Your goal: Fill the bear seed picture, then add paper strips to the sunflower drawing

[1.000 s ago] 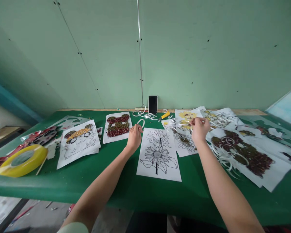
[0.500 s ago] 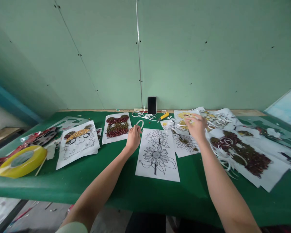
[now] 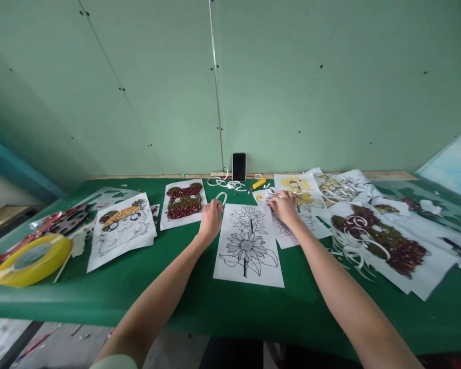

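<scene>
My left hand [image 3: 210,221] is closed in a pinch on a narrow white strip [image 3: 223,195], whose looped end sticks up above the fingers. Just right of it lies a sheet with a black line drawing of sunflowers [image 3: 246,251], uncoloured. My right hand [image 3: 285,207] rests low over some overlapping flower sheets beyond that drawing's right edge. Its thumb and fingers come together, and whatever is between them is hidden. Under and beside this hand are a sheet with yellow flowers [image 3: 296,183] and a partly covered flower sheet [image 3: 288,238].
A phone [image 3: 238,166] leans against the wall, near tangled white strips [image 3: 226,182] and a yellow utility knife [image 3: 258,184]. Leftward lie a bear picture [image 3: 185,200], a hamster drawing [image 3: 123,230] and a yellow tape roll [image 3: 57,261]. More strips [image 3: 355,246] cover papers at right.
My right hand has moved left and down, from above the yellow flower sheet to the papers beside the line drawing. My left hand stays in place with the white strip.
</scene>
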Action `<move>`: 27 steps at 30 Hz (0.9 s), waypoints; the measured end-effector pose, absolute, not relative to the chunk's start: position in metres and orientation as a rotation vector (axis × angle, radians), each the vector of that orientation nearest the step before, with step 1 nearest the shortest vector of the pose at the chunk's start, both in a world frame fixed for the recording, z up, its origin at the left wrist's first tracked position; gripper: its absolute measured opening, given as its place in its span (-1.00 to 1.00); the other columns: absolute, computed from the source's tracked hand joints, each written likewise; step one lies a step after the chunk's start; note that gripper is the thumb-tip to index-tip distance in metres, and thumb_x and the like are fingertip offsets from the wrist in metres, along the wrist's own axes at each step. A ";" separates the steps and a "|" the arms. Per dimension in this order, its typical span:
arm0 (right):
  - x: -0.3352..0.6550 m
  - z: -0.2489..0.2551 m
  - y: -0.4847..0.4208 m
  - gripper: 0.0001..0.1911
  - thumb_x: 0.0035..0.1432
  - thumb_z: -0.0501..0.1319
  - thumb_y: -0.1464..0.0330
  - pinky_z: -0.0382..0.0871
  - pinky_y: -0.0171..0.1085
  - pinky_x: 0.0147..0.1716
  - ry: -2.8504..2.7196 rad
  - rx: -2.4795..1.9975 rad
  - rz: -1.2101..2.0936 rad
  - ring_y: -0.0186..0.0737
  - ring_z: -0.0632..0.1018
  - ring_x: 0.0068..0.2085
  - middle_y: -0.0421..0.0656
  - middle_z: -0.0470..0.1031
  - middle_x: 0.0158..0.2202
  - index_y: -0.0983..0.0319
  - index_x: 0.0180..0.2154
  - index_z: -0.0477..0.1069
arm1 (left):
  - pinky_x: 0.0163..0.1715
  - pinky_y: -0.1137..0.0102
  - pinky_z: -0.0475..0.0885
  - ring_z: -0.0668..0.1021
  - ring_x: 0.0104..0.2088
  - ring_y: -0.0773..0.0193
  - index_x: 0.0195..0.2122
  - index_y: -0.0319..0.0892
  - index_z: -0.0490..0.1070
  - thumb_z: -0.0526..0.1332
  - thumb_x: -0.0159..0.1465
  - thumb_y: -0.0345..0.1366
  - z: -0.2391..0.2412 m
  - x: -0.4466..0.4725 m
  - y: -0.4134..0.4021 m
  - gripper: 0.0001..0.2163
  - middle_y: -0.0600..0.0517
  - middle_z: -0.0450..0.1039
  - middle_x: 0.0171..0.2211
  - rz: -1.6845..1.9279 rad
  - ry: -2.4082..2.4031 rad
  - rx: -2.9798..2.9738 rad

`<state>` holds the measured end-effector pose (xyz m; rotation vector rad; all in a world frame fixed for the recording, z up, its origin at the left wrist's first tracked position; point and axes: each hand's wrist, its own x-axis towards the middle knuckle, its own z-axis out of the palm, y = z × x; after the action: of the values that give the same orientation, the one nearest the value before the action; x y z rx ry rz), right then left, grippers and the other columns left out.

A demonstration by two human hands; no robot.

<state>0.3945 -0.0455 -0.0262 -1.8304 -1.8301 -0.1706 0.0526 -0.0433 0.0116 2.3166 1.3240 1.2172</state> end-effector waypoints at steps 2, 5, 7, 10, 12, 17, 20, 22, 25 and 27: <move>0.395 -0.025 -0.046 -0.70 0.38 0.20 0.30 0.18 0.24 0.12 -1.809 -1.802 -0.168 0.32 0.29 0.19 0.08 0.51 0.19 0.14 -0.32 0.69 | -0.06 0.12 0.50 0.59 -0.23 0.08 -0.27 -0.06 0.23 -0.05 0.55 -0.40 0.011 0.053 -0.043 -0.77 -0.07 0.55 -0.26 1.216 1.316 2.316; 0.397 -0.024 -0.047 -0.70 0.38 0.19 0.29 0.20 0.23 0.11 -1.776 -1.799 -0.149 0.33 0.32 0.18 0.11 0.53 0.17 0.17 -0.29 0.68 | -0.06 0.11 0.51 0.59 -0.21 0.07 -0.26 -0.06 0.24 -0.05 0.55 -0.40 0.011 0.054 -0.044 -0.78 -0.07 0.55 -0.27 1.203 1.316 2.304; 0.396 -0.023 -0.047 -0.72 0.38 0.20 0.30 0.21 0.23 0.13 -1.759 -1.813 -0.137 0.33 0.35 0.18 0.12 0.54 0.16 0.18 -0.29 0.67 | -0.05 0.11 0.51 0.60 -0.22 0.07 -0.26 -0.06 0.24 -0.05 0.55 -0.39 0.011 0.054 -0.044 -0.78 -0.06 0.54 -0.28 1.203 1.320 2.293; 0.394 -0.019 -0.046 -0.74 0.38 0.21 0.28 0.26 0.20 0.15 -1.676 -1.783 -0.120 0.29 0.42 0.15 0.11 0.58 0.10 0.20 -0.27 0.65 | -0.05 0.10 0.50 0.59 -0.22 0.07 -0.27 -0.06 0.23 -0.05 0.55 -0.37 0.011 0.054 -0.044 -0.78 -0.07 0.54 -0.28 1.229 1.298 2.291; 0.398 -0.015 -0.045 -0.70 0.40 0.20 0.20 0.35 0.11 0.11 -1.566 -1.674 -0.055 0.18 0.51 0.06 0.09 0.62 0.00 0.20 -0.24 0.64 | -0.06 0.11 0.50 0.58 -0.23 0.07 -0.28 -0.06 0.23 -0.04 0.56 -0.36 0.011 0.053 -0.043 -0.78 -0.08 0.55 -0.27 1.247 1.280 2.287; 0.445 0.000 -0.053 -0.56 0.37 0.18 0.06 0.49 0.07 0.07 -0.994 -1.576 -0.004 0.09 0.63 -0.08 0.11 0.68 -0.14 0.30 -0.11 0.61 | -0.11 0.13 0.47 0.56 -0.31 0.09 -0.28 -0.07 0.24 -0.02 0.58 -0.33 0.007 0.052 -0.040 -0.77 -0.05 0.52 -0.35 1.316 1.229 2.225; 0.474 0.015 -0.064 -0.52 0.39 0.15 0.14 0.28 0.38 0.27 -0.455 -1.757 -0.206 0.36 0.57 0.17 0.30 0.62 0.06 0.39 0.04 0.59 | -0.10 0.15 0.45 0.55 -0.33 0.10 -0.27 -0.07 0.26 0.00 0.57 -0.33 0.006 0.053 -0.039 -0.78 -0.02 0.51 -0.37 1.352 1.191 2.187; 0.474 0.032 -0.074 -0.49 0.38 0.14 0.19 0.22 0.34 0.37 -0.427 -1.638 -0.262 0.33 0.49 0.32 0.30 0.52 0.22 0.38 0.18 0.51 | -0.08 0.16 0.44 0.55 -0.32 0.11 -0.28 -0.06 0.29 0.04 0.55 -0.34 0.006 0.054 -0.039 -0.79 -0.01 0.50 -0.37 1.391 1.172 2.148; 0.444 0.066 -0.094 -0.49 0.39 0.08 0.25 0.43 0.22 0.28 -0.699 -1.206 -0.253 0.16 0.60 0.22 0.17 0.56 0.18 0.36 0.23 0.48 | -0.06 0.17 0.43 0.55 -0.31 0.10 -0.31 -0.06 0.32 0.13 0.51 -0.34 0.008 0.055 -0.040 -0.80 0.00 0.49 -0.37 1.437 1.140 2.066; 0.417 0.087 -0.113 -0.54 0.45 0.06 0.25 0.50 0.24 0.21 -0.810 -1.050 -0.299 0.12 0.64 0.15 0.07 0.57 0.13 0.26 0.20 0.51 | -0.06 0.17 0.43 0.54 -0.31 0.10 -0.32 -0.07 0.35 0.17 0.49 -0.34 0.010 0.055 -0.042 -0.82 0.00 0.49 -0.39 1.442 1.109 2.006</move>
<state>0.4170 -0.1132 0.0867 -1.0498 -0.8103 -0.2987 0.0546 -0.0417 0.0097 2.0062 1.1094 1.4423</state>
